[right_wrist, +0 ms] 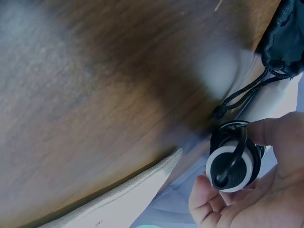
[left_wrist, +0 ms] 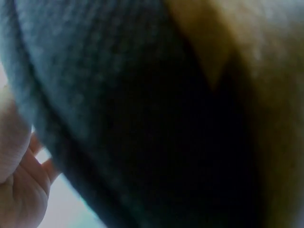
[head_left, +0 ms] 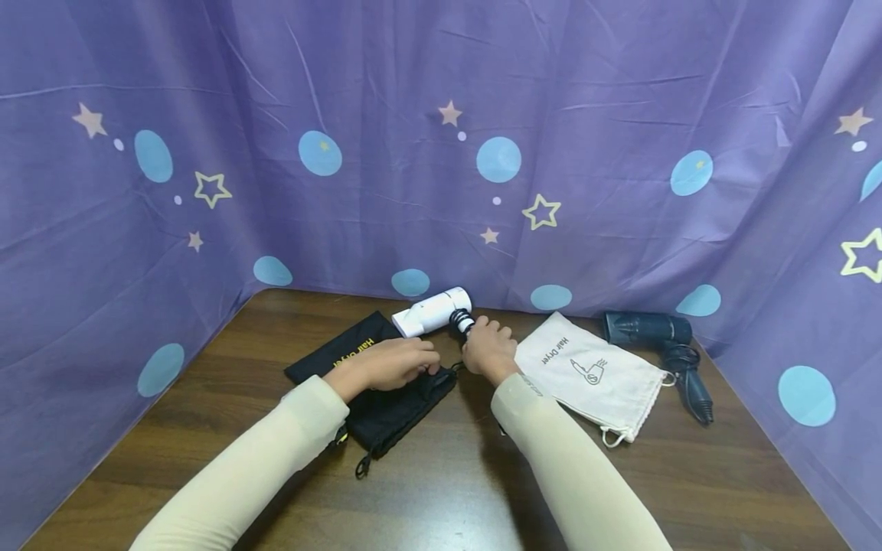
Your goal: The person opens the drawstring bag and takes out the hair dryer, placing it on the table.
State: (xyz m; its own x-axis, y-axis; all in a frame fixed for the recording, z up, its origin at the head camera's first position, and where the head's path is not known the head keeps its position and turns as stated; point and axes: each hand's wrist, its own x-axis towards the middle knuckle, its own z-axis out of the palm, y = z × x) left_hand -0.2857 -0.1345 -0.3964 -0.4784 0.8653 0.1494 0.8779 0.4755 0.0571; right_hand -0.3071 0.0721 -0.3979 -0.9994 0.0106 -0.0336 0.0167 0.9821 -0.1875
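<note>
My right hand [head_left: 490, 352] grips the handle of a white hair dryer [head_left: 432, 312] whose barrel lies near the back curtain. Its black cord [head_left: 460, 315] is coiled about the handle. In the right wrist view, fingers and thumb curl around the round handle end [right_wrist: 230, 166]. My left hand [head_left: 396, 363] is over a black drawstring bag [head_left: 396, 409] with yellow lettering, fingers bent at its mouth edge, seemingly pinching the cloth. Dark cloth [left_wrist: 95, 95] fills most of the left wrist view and hides part of that hand.
Right of my right hand lies a white drawstring bag [head_left: 572, 367] printed with a hair dryer. Beyond it rests a dark hair dryer [head_left: 648, 329] with its cord bundled at the handle. A purple curtain [head_left: 386, 199] encloses the wooden table [head_left: 427, 490] at the back and sides.
</note>
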